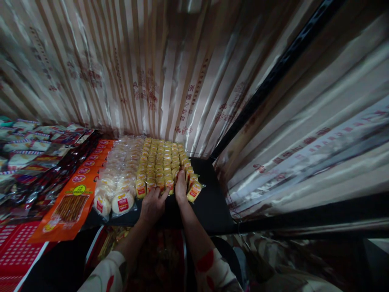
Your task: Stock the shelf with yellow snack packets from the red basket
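Small yellow snack packs (pixel 159 162) with red labels stand in several tight rows on a dark shelf. My left hand (pixel 152 205) touches the fronts of the nearest packs, its thumb and fingers apart. My right hand (pixel 181 187) lies edge-on along the right side of these rows, fingers stretched out and partly hidden among the packs. Just right of it, the front yellow pack (pixel 194 190) of the last row leans to the right. Neither hand visibly holds a pack.
Left of the yellow rows are clear-wrapped round white pastries (pixel 123 200), orange snack bags (pixel 73 198) and dark glossy packets (pixel 33 182). A red basket (pixel 21 247) is at lower left. A black post (pixel 258 97) rises on the right before printed sheeting (pixel 136 69). The black shelf (pixel 212 198) ends beside it.
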`<state>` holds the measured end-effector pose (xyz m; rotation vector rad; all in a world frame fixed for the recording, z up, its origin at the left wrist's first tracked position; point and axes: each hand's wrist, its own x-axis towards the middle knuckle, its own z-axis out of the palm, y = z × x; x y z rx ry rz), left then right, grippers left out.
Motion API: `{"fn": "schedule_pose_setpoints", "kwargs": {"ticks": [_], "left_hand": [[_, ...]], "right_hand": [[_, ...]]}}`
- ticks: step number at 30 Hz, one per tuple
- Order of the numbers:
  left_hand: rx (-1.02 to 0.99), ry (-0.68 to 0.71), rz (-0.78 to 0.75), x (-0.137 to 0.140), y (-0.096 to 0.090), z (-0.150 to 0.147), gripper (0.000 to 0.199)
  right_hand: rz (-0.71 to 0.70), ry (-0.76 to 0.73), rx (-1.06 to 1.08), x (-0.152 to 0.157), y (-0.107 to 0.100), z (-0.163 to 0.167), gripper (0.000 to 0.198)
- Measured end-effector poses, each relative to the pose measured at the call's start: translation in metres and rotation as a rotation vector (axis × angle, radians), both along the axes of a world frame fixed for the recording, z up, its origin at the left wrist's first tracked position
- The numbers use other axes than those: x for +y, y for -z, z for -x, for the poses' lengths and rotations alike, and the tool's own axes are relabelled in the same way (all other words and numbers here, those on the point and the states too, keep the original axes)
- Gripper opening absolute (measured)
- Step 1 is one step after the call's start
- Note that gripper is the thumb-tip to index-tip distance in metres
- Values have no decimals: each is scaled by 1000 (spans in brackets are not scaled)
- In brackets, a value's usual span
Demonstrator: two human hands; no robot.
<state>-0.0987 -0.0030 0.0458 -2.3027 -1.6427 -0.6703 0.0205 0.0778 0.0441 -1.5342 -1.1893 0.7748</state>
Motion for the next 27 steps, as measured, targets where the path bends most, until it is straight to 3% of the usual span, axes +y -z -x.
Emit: {"fn": "schedule_pose_setpoints", "kwargs": {"ticks": [6,15,22,27], "left_hand": [[-4,-5,11,0,1,0,45],[8,-10,26,-1,0,0,45],[16,-10,23,0,0,0,46],[16,-2,40,-1,-1,0,45]], "right_hand": [[9,-38,14,4,3,3,66],[2,-22,-66,8,-9,-1,64],[-50,-53,53,20,0,1,64],[-114,-75,9,27,4,-3,65]]}}
